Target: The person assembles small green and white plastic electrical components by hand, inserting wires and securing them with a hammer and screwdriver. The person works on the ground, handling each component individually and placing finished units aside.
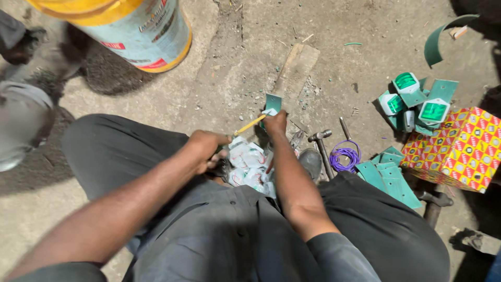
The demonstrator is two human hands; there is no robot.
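A rough, dusty concrete floor [219,78] fills the view, littered with chips and grit. At the top left stands a large drum [138,28] with a pale blue body and yellow rim; what it holds cannot be seen. At the right edge sits a cardboard box [459,149] patterned in red and yellow, closed, so its contents are hidden. Just beside it, toward the top, lies a heap of small green and white cases [415,102], and below them a stack of flat green metal plates [389,175]. Between the person's knees lies a pile of clear plastic packets [249,164] with white and red contents. A hammer [321,143] and a coil of purple wire [345,155] lie near the right forearm.

The right hand [275,122] pinches a small green metal plate [273,103], holding it upright on the floor; the plate sticks up just above the fingertips. The left hand [206,151] is closed around a yellow pencil [249,125], whose tip points toward the plate and touches or nearly touches it.
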